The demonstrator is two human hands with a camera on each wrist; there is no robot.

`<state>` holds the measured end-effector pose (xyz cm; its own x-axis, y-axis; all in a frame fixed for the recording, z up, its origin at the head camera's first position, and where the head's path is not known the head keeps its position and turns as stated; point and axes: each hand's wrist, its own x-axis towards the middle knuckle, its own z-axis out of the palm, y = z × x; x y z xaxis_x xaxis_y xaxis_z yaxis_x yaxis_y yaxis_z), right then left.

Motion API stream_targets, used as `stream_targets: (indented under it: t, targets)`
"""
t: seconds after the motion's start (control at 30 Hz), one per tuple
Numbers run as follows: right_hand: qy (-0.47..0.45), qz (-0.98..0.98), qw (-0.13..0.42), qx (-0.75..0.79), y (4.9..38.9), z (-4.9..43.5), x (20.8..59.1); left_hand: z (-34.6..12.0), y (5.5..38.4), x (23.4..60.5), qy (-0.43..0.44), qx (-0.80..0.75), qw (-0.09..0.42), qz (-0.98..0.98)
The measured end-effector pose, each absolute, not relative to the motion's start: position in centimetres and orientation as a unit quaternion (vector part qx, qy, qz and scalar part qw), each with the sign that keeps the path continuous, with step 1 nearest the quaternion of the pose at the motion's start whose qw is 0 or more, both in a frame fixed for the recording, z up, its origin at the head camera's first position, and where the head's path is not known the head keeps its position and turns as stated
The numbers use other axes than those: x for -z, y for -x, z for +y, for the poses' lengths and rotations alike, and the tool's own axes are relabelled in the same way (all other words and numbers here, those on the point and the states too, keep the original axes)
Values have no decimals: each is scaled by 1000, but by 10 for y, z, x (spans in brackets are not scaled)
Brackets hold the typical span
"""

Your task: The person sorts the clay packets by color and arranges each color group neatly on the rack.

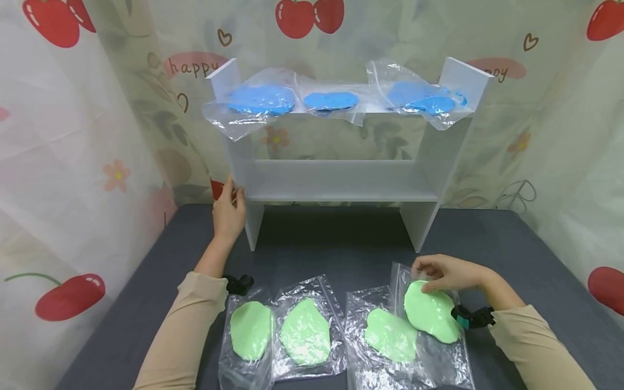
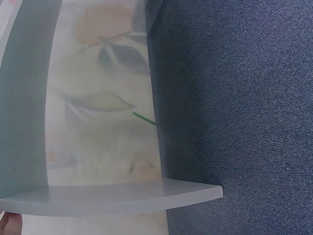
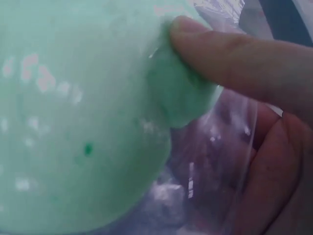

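Note:
My right hand (image 1: 446,272) pinches a clear zip bag holding a flattened light-green lump of soft, putty-like stuff (image 1: 429,310). In the right wrist view the thumb (image 3: 220,56) presses into the green lump through the plastic, with the other fingers curled behind the bag. This bag overlaps another bagged green lump (image 1: 390,335) on the table. My left hand (image 1: 229,214) is up at the left side panel of a white shelf (image 1: 341,181), fingers against its outer side. Only a bit of its fingers (image 2: 12,224) shows in the left wrist view.
Two more bagged green lumps (image 1: 251,330) lie at the front left of the dark table (image 1: 312,233). On the shelf's top board sit several bags with blue lumps (image 1: 331,101), some overhanging its front edge. A patterned curtain (image 1: 122,81) surrounds the table.

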<state>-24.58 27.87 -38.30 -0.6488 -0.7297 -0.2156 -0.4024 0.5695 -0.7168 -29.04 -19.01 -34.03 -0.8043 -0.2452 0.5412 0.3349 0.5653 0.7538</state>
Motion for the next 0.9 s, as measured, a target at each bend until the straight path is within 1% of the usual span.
stream_targets:
  t: [0.2, 0.43, 0.63, 0.73, 0.9]
  targets:
    - [334, 854, 202, 344, 247, 276, 369, -190, 290, 339, 29, 468, 312, -826]
    - [383, 816, 158, 404, 252, 273, 360, -191, 291, 341, 27, 468, 312, -826]
    - [403, 788, 115, 452, 252, 265, 352, -190, 291, 340, 24, 468, 313, -826]
    - [404, 788, 92, 455, 251, 258, 348, -190, 290, 339, 21, 470, 307, -827]
    - [379, 791, 73, 475, 250, 247, 343, -190, 290, 339, 21, 471, 305, -827]
